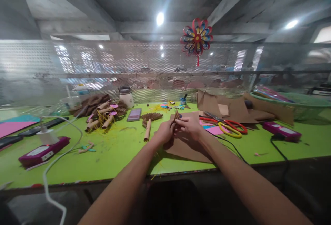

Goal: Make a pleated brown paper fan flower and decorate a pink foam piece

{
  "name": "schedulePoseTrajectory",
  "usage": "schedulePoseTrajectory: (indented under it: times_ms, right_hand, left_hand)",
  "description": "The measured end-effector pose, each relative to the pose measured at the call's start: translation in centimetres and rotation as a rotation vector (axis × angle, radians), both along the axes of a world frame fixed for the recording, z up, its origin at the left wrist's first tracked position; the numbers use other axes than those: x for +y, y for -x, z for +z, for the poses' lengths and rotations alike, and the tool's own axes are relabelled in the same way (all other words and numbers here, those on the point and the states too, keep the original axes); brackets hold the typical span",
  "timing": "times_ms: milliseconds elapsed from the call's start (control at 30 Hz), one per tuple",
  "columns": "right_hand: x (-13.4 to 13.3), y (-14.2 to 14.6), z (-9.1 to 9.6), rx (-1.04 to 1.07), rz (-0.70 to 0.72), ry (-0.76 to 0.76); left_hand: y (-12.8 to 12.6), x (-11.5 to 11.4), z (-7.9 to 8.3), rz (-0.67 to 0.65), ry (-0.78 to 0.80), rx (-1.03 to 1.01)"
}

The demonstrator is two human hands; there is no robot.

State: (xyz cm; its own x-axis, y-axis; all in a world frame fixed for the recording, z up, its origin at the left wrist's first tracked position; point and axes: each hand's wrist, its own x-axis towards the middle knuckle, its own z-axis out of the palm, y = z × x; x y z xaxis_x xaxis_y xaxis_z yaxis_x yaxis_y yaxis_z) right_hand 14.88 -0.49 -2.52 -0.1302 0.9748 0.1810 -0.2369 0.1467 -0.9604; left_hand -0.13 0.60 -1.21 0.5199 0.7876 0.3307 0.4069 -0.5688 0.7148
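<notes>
Green tabletop [111, 163] under the grip; brown kraft-paper sheet [187, 149] directly below L hand [167, 131] & R hand [191, 125], could crease or slip if a forearm leans on it. Red-handled scissors [234, 123] just R of the grip, might get knocked if R wrist swings out. Pleated brown-paper piece [177, 116] pinched narrow btwn both hands' fingertips; folds may spring open if either pinch slackens

Over a brown sheet [187, 149] on the green table [111, 164], the left hand [166, 130] and right hand [190, 125] pinch what seems to be folded paper [177, 115]. A pleated fan [153, 116] and tube [147, 130] lie left of them, red-handled scissors [234, 123] right.
</notes>
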Motion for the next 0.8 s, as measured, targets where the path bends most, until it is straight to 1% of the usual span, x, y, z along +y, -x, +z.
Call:
schedulePoseTrajectory:
  times_ms: [100, 200, 367, 500, 700, 800]
  right_hand:
    - [-0.19, -0.32, 0.21, 0.037, -0.003, -0.019]
    - [-0.34, -0.29, 0.34, 0.032, -0.072, 0.017]
    - [-0.41, -0.09, 0.42, -0.011, -0.141, 0.07]
    - [-0.38, -0.19, 0.34, -0.029, -0.144, 0.062]
    - [-0.32, -0.22, 0.19, -0.03, -0.118, 0.064]
    - [-0.27, -0.2, 0.09, -0.043, -0.129, 0.063]
  left_hand:
    - [-0.04, 0.22, 0.07, -0.04, 0.176, -0.111]
    - [-0.03, 0.18, 0.12, -0.07, 0.236, -0.14]
    - [0.03, -0.07, -0.05, -0.063, 0.178, -0.091]
    - [0.09, -0.3, -0.01, -0.095, 0.185, -0.089]
    - [-0.05, -0.51, 0.02, 0.035, 0.021, -0.077]
    - [-0.04, -0.12, -0.17, 0.025, 0.024, -0.061]
